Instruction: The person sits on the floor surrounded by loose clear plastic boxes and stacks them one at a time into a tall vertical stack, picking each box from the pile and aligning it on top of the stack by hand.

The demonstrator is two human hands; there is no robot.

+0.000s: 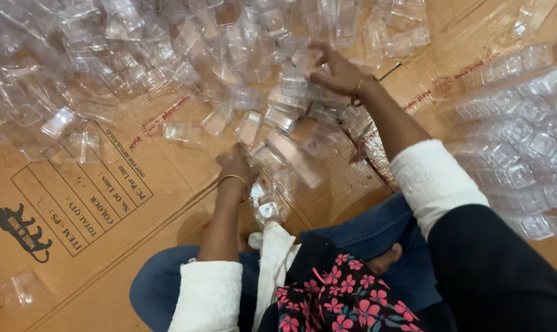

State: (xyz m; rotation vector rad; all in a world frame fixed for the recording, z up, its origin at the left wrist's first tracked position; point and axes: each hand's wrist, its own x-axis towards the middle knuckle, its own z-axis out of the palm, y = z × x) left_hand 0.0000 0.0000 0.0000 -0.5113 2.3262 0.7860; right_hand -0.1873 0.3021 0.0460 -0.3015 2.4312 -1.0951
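Hands work apart — left hand (pixel 236 165) clamps a stack of clear plastic trays (pixel 287 158), right hand (pixel 335 72) pinches one from the far loose pile (pixel 137 55); the slick stack could slip.

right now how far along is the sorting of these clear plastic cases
Done: rows of nested clear cases lie stacked on the right. In hand: the left hand holds a short stack of cases, while the right hand reaches into the loose pile. Left: that pile covers much of the cardboard, so plenty remains.

A packing workplace: flattened cardboard cartons (pixel 106 184) covering the floor, heaped clear plastic trays (pixel 137 55).
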